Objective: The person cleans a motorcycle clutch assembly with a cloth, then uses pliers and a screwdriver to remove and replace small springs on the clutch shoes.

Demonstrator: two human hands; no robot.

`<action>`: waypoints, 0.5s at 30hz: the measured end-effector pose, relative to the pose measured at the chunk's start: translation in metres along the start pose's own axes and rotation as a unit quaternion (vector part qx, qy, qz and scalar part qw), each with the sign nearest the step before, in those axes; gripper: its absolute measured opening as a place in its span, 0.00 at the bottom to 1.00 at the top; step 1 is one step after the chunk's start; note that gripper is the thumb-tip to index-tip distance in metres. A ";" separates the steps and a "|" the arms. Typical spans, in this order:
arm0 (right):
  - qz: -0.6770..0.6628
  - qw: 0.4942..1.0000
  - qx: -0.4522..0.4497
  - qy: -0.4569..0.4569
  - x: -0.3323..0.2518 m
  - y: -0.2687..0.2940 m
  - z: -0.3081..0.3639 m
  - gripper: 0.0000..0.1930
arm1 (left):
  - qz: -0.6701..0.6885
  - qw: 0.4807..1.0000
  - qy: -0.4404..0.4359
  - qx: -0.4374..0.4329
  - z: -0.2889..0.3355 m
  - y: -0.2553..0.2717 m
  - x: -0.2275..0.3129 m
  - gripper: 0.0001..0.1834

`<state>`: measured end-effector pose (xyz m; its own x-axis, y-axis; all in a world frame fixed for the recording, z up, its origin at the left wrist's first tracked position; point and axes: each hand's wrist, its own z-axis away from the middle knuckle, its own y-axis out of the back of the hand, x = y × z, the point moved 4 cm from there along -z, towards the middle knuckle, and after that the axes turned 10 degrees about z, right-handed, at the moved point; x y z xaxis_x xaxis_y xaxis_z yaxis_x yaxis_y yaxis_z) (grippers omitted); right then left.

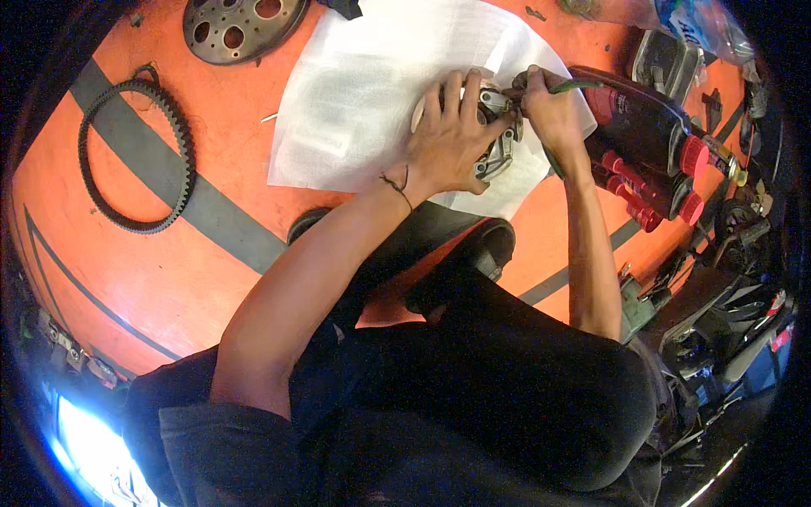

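Observation:
A round metal clutch assembly with curved shoes [497, 160] rests on a white sheet [329, 93]. My left hand [452, 131] spreads over its left side, with the fingers across the far edge and the thumb along the near part, and grips it. At the right edge of the assembly, my right hand [549, 110] is closed around a slim tool with a dark green end [579, 85]. The tool's other end reaches toward the metal part and is mostly hidden by the fingers.
A toothed rubber belt [187, 144] lies left on the orange floor [228, 186]. Beyond it is a round metal plate with holes [241, 52]. Dark bottles with red caps [693, 156] lie right, near a clear plastic bottle [718, 38] and a metal tray [667, 61]. Assorted parts crowd the far right.

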<state>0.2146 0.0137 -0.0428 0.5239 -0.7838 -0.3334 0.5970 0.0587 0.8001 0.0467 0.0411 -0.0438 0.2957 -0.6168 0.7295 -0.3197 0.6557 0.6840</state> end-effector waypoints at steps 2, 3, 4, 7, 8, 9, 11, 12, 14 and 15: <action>-0.029 0.999 -0.023 -0.007 0.002 -0.001 -0.006 0.22 | -0.020 1.000 0.005 0.004 0.002 0.000 0.002 0.51; -0.013 1.000 -0.013 0.006 0.004 -0.003 -0.009 0.22 | -0.018 1.000 0.008 0.000 0.002 0.001 0.001 0.52; -0.036 0.999 -0.032 -0.003 0.006 -0.004 -0.011 0.23 | -0.018 1.000 0.010 -0.004 0.003 0.001 0.001 0.52; -0.026 0.998 -0.058 0.006 0.018 -0.003 -0.023 0.24 | -0.019 1.000 0.011 -0.006 0.000 0.001 0.004 0.54; -0.020 0.997 -0.068 0.015 0.014 -0.002 -0.025 0.24 | -0.021 1.000 0.012 -0.005 0.000 0.000 0.005 0.55; -0.014 0.997 -0.077 0.024 0.011 0.000 -0.026 0.25 | -0.014 1.000 0.007 -0.009 0.000 0.000 0.004 0.55; 0.049 0.996 -0.070 0.017 0.006 -0.001 -0.029 0.27 | -0.025 1.000 0.011 -0.014 0.001 -0.001 0.002 0.55; 0.027 0.995 -0.092 0.003 0.004 -0.003 -0.030 0.27 | -0.030 0.999 0.014 -0.018 0.003 -0.002 0.001 0.55; 0.015 0.991 -0.131 -0.003 0.007 -0.004 -0.036 0.27 | -0.047 0.999 0.010 -0.006 0.003 -0.001 0.004 0.55; 0.033 0.991 -0.124 0.033 0.008 -0.001 -0.038 0.26 | -0.047 0.999 0.008 -0.010 0.001 0.000 0.005 0.55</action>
<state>0.2410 0.0310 -0.0655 0.6006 -0.7319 -0.3220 0.6864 0.2654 0.6770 0.0473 0.0375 -0.0396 0.3384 -0.6689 0.6619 -0.2720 0.6038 0.7493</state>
